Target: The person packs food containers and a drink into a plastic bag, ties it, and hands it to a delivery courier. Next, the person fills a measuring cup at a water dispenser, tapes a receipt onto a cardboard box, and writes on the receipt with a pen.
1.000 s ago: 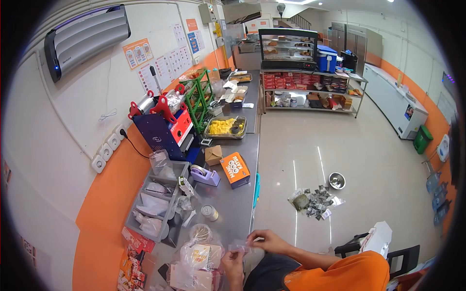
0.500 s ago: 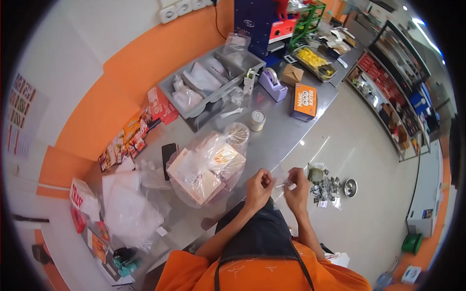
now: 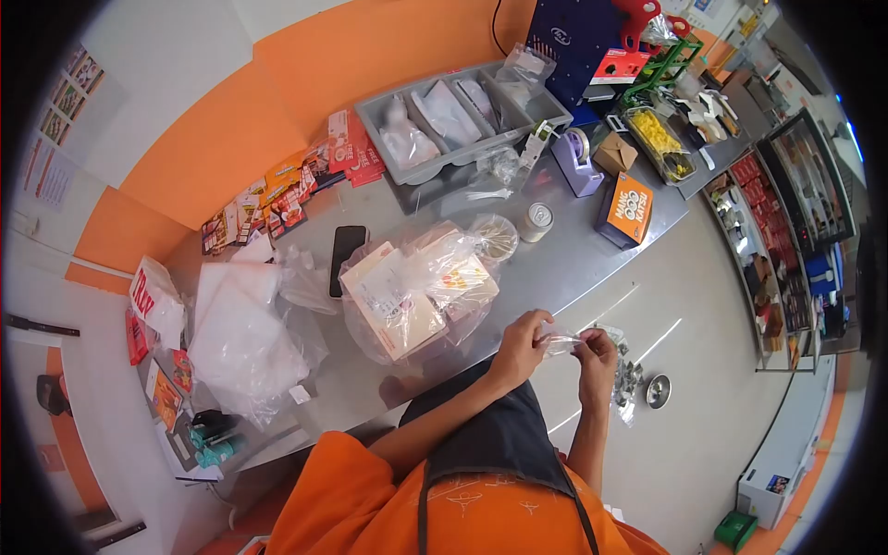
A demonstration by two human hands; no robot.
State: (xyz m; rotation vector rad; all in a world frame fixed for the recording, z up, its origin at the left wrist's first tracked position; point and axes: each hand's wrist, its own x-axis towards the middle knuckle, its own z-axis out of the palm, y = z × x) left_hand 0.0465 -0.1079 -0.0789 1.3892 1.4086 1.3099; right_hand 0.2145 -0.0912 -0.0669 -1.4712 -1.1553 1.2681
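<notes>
My left hand and my right hand are pinched on a small clear plastic bag stretched between them, just off the counter's front edge. Left of my hands, a large clear plastic bag on the counter encloses pale food boxes. A round clear-lidded container lies at the bag's back right, beside a can. Near the bag's left side lies a black phone.
Behind are a grey divided tray, a purple tape dispenser and an orange box. White plastic bags and red leaflets lie left. Packets and a metal bowl are on the floor.
The view has swung down and left over the counter. My hands have moved apart a little, and the small bag is now pulled taut between them.
</notes>
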